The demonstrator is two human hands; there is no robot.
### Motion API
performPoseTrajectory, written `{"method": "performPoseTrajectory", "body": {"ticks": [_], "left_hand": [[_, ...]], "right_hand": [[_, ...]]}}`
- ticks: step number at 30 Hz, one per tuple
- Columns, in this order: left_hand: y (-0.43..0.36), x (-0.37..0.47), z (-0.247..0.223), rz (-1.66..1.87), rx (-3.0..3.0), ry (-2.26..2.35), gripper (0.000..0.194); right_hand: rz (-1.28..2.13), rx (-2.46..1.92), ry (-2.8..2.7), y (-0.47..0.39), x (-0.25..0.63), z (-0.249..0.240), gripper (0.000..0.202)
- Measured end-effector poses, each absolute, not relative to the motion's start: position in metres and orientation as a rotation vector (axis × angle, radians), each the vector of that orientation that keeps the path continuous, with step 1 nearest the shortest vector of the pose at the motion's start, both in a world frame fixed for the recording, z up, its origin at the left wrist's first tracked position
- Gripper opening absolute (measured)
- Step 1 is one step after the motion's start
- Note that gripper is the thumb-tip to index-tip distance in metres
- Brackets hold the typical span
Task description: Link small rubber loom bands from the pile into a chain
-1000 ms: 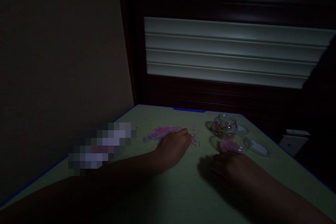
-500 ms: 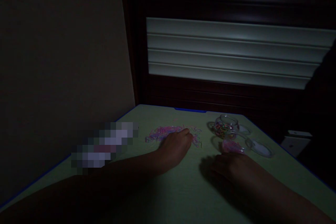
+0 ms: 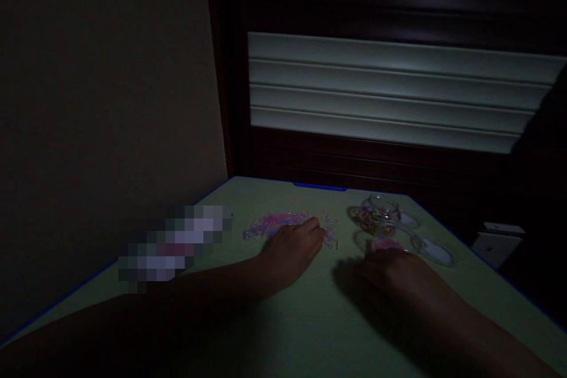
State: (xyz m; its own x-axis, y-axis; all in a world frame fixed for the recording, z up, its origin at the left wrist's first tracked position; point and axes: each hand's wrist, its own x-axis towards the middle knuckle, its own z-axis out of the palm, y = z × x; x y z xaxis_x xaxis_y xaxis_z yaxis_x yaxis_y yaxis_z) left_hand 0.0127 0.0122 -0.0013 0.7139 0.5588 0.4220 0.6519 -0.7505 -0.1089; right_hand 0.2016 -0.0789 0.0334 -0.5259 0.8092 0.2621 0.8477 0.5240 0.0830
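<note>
A loose pile of small pink and purple elastic bands is spread on the pale green table. My left hand rests at the pile's right side, its fingers bent and pressed together; what they pinch, if anything, is hidden. Farther right, my right hand is closed in front of a clear jar with pink bands inside. That hand covers the jar's lower part, and its fingertips are in shadow. Behind stands another clear jar, uncapped, holding multicoloured bands.
Two clear round lids lie right of the jars. A blurred-out, pixelated object occupies the table's left side. A white box is beyond the right edge. A wall and a dark slatted panel border the table.
My right hand has moved slightly up and left, covering more of the pink bands' jar. My left hand stays at the pile with little movement. The view has shifted slightly.
</note>
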Motion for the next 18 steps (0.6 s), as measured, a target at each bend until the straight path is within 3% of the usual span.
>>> {"method": "performPoseTrajectory", "body": {"ticks": [18], "left_hand": [[0.0014, 0.0092, 0.0028, -0.668, -2.591, -0.402, 0.020]], "right_hand": [[-0.200, -1.533, -2.270, -0.0811, 0.2076, 0.0364, 0.020]]}}
